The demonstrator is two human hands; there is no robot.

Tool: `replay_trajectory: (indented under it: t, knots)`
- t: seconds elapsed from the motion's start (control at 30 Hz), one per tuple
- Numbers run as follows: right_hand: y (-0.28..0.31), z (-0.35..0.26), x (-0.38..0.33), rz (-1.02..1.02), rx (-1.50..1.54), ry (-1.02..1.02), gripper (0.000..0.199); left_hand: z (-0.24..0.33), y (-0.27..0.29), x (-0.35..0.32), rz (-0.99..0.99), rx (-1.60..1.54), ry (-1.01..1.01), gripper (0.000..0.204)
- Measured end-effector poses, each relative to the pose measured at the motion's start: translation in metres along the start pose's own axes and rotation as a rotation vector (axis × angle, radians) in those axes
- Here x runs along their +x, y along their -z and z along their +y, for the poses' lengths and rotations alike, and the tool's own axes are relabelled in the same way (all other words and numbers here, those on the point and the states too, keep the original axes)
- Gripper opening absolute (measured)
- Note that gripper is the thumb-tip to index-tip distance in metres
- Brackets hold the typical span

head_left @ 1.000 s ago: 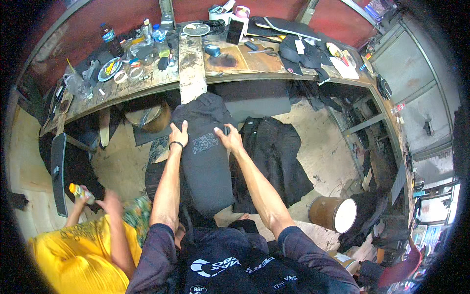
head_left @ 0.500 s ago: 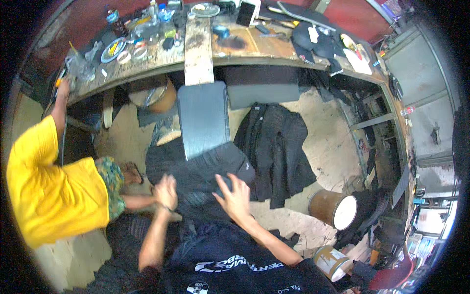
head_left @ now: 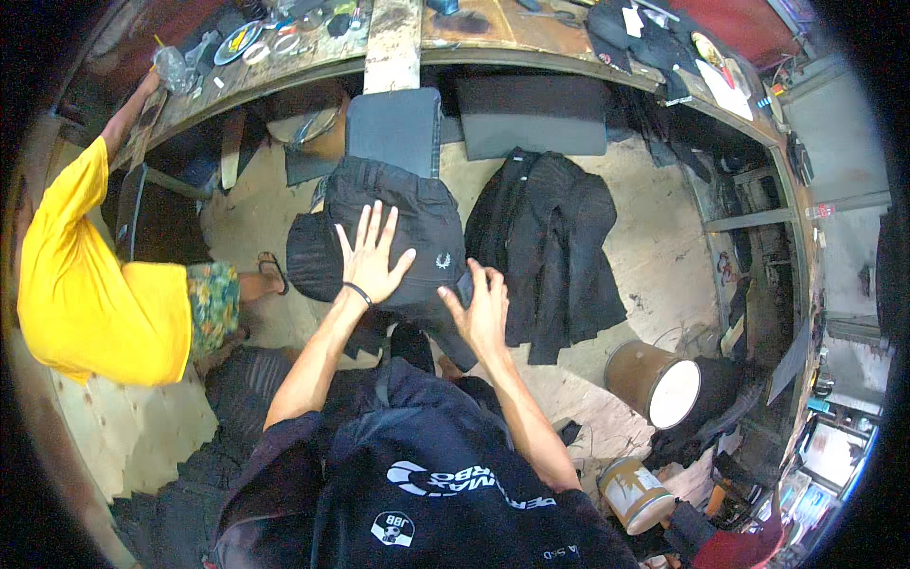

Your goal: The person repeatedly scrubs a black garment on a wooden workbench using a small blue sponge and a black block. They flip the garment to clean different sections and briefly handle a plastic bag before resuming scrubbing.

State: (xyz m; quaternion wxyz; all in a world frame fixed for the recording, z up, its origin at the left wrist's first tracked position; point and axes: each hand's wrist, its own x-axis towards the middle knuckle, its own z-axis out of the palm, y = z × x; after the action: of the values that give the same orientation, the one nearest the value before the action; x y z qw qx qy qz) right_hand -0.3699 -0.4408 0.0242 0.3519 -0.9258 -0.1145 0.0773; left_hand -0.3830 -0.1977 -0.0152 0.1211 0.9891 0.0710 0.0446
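Observation:
A black shirt (head_left: 408, 213) with a small light emblem lies over a dark flat board (head_left: 393, 128) that slopes down from the workbench. My left hand (head_left: 372, 256) rests flat on the shirt's lower middle, fingers spread, a dark band on the wrist. My right hand (head_left: 483, 308) presses the shirt's lower right corner with fingers apart. Neither hand grips anything.
A heap of black garments (head_left: 555, 242) lies on the floor to the right. A person in a yellow shirt (head_left: 100, 275) stands at left, reaching to the cluttered wooden workbench (head_left: 284, 62). A brown drum with a white top (head_left: 659, 384) and a bucket (head_left: 630, 493) stand at lower right.
The shirt has been pulled down the board and smoothed. My left hand has spread flat on it and my right has gone to its corner. The person in yellow stood up and reaches to the bench.

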Motion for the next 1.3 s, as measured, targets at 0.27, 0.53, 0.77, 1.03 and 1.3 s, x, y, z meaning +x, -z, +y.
replay_trajectory:
  t: [0.27, 0.53, 0.77, 1.03, 1.3]
  knots:
    - [-0.01, -0.051, 0.103, 0.17, -0.064, 0.094, 0.068, -0.047, -0.013, 0.239, -0.084, 0.011, 0.042, 0.092]
    - [-0.05, -0.086, 0.234, 0.265, -0.254, 0.069, 0.068, -0.1, 0.009, 0.29, 0.234, -0.81, -0.003, 0.073]
    - [-0.089, -0.037, 0.208, 0.229, 0.212, 0.077, 0.066, -0.031, 0.0, -0.058, -0.13, -1.15, 0.431, 0.098]
    - [-0.059, -0.043, 0.203, 0.071, 0.156, -0.008, 0.065, -0.139, -0.03, -0.07, -0.559, -0.188, 0.622, 0.075]
    - [-0.081, -0.054, 0.231, 0.252, -0.112, 0.019, 0.073, -0.119, 0.024, 0.178, 0.211, -0.182, -0.131, 0.069]
